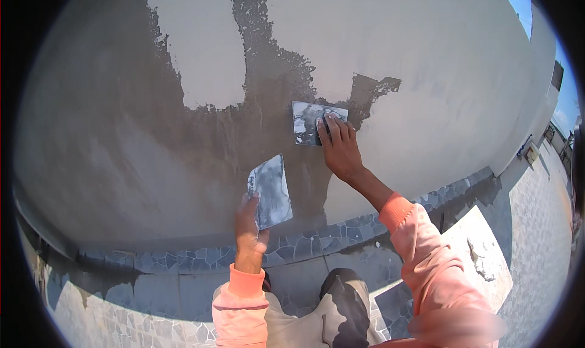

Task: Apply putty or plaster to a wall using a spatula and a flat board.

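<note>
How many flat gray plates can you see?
2: one plate in the left hand, the other plate in the right hand, at the wall. More could be hidden.

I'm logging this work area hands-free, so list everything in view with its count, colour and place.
Wall: one, pale grey with brownish areas, across the upper view
Rough patches: several, dark grey-brown, on the wall
Upper plate: one, grey with white smears, at the wall, mid-view
Lower plate: one, smeared grey, below it and leftward
Stone-patterned strip: one, blue-grey, along the wall's foot
Board: one, off-white, lower right
Lump: one, whitish, on the board
Paving: one expanse, grey, right and bottom
Sky: two patches, blue, far right
Trousers: one pair, beige, bottom centre
Sleeves: two, orange-pink, bottom
Left hand: one, bare, holding the lower plate
Right hand: one, bare, on the upper plate
</note>
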Tool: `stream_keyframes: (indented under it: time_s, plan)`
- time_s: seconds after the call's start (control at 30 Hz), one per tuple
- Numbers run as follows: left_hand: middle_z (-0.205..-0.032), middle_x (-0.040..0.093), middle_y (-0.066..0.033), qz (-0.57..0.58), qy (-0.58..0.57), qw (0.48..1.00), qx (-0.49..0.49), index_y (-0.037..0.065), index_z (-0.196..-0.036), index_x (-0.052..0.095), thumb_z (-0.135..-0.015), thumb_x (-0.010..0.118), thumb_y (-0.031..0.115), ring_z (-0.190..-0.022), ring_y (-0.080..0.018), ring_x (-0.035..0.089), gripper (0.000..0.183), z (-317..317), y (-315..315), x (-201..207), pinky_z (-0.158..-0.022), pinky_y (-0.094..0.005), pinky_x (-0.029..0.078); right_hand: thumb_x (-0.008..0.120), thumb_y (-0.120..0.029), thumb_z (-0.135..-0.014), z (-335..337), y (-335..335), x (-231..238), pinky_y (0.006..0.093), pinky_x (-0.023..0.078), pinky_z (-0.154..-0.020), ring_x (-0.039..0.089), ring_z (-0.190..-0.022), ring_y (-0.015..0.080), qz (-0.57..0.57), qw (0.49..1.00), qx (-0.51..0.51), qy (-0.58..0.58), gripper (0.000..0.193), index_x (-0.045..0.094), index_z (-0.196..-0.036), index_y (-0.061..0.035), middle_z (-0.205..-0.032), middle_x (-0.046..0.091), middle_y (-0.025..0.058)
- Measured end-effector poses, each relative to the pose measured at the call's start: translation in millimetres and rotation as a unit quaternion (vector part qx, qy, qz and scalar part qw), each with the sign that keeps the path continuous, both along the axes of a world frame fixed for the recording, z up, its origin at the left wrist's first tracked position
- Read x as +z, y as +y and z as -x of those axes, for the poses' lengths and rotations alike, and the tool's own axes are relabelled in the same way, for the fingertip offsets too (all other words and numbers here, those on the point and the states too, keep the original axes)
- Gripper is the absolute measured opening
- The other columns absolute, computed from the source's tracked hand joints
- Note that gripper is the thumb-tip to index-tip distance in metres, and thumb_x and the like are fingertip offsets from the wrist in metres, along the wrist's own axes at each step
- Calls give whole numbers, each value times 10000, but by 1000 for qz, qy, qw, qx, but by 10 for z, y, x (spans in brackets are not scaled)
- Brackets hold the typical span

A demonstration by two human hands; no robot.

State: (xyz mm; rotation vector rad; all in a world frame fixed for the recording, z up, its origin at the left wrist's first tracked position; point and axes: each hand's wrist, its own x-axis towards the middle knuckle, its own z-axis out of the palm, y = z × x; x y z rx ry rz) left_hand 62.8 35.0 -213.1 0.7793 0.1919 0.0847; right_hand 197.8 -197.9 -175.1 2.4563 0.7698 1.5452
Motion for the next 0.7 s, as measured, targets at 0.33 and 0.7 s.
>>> stream_keyframes:
  time_s: [0.33, 0.7]
  plan:
    - [-995, 628, -32, 43, 39, 998, -15, 72, -1068, 597, -881, 575, 144, -899, -159, 619, 201, -32, -90, -20, -778, -347, 485, 438, -7, -891, 1058, 50, 489, 201, 372, -567, 437, -692, 33, -519, 695, 292, 402, 242, 543, -1109, 4, -816, 530, -33]
    - [-1025, 627, -91, -126, -211, 969, -13, 19, -1142, 539, -855, 630, 116, -916, -177, 628, 316, 27, -104, -479, -785, -336, 502, 590, 48, -744, 1303, 234, 76, 459, 338, -1088, 445, -1278, 322, 14, 891, 373, 257, 568, 461, -1284, -71, -1393, 446, 148]
